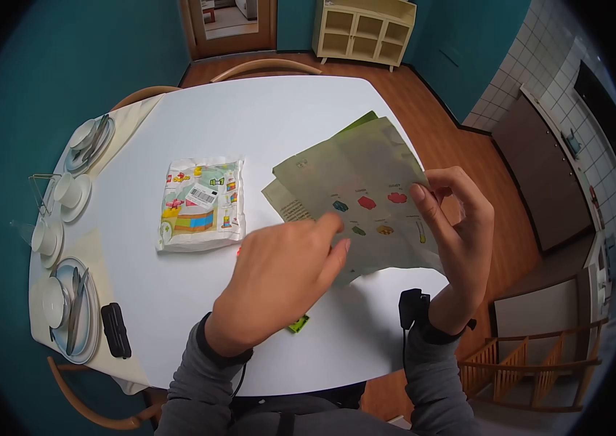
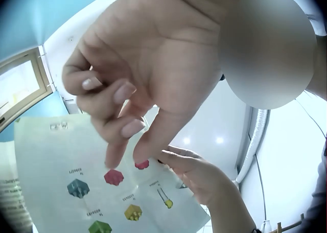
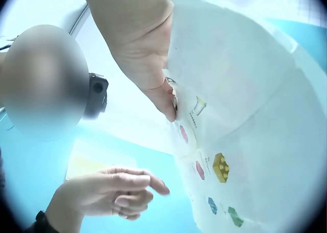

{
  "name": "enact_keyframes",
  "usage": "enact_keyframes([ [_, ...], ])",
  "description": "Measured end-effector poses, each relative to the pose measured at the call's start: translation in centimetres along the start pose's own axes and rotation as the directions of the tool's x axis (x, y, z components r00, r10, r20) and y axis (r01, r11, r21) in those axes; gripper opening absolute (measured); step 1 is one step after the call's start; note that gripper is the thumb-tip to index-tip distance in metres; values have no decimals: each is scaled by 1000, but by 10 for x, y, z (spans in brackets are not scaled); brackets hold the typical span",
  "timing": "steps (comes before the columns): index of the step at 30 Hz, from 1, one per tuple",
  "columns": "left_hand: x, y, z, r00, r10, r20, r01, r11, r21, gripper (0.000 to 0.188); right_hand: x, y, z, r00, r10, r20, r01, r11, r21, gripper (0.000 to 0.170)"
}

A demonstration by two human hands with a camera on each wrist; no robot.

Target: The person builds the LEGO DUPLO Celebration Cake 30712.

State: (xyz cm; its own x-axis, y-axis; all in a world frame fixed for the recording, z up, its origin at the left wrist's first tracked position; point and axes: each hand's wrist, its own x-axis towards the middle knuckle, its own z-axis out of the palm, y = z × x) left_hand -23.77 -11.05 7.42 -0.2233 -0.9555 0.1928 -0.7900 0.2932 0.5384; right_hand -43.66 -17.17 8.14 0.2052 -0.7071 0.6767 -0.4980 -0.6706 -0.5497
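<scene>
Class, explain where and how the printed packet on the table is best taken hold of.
Pinch the packet by its right edge, coming from the right, thumb on top and fingertips beneath. It lies flat, with a thin-looking border there beside its fuller middle, which should give a secure pinch; the left hand is nearest that side.
</scene>
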Motion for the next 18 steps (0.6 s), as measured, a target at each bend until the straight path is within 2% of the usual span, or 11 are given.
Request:
enact_keyframes([
  [2,0,2,-6,989,57,-136,-61,998,-29,22,0,-2,1,1000,-9,3,9,1000,-1,10],
  [4,0,4,-12,916,-53,-397,-43,972,-229,20,-1,-5,2,999,-16,41,17,1000,-14,10],
  [5,-1,4,-16,916,-53,-397,-43,972,-229,20,-1,-6,3,999,-16,41,17,1000,-14,10],
  [8,-4,3,-23,943,-121,-311,16,947,-320,14,0,-5,6,998,-44,49,43,999,17,8],
  [10,-5,2,-24,976,-165,-139,55,814,-578,32,1,-3,5,998,-62,27,62,998,-8,7],
  [11,-4,1,-23,977,-164,-139,55,814,-578,32,1,-1,5,998,-61,27,62,998,-8,7],
  [13,0,-1,-20,998,-48,38,58,571,-819,62,1,3,3,994,-101,-33,101,995,-19,8],
  [14,9,-10,-19,977,98,190,109,537,-837,83,1,2,2,994,-102,-32,101,995,-20,8],
  [15,11,-13,-14,977,98,189,108,536,-837,83,1,1,0,991,-119,-59,120,993,13,11],
  [17,18,-11,-4,949,237,206,180,129,-975,88,0,-3,-1,987,-137,-86,141,989,46,13],
  [18,20,0,-5,957,162,242,236,58,-970,93,-1,-6,-1,973,-173,-154,189,977,94,15],
])
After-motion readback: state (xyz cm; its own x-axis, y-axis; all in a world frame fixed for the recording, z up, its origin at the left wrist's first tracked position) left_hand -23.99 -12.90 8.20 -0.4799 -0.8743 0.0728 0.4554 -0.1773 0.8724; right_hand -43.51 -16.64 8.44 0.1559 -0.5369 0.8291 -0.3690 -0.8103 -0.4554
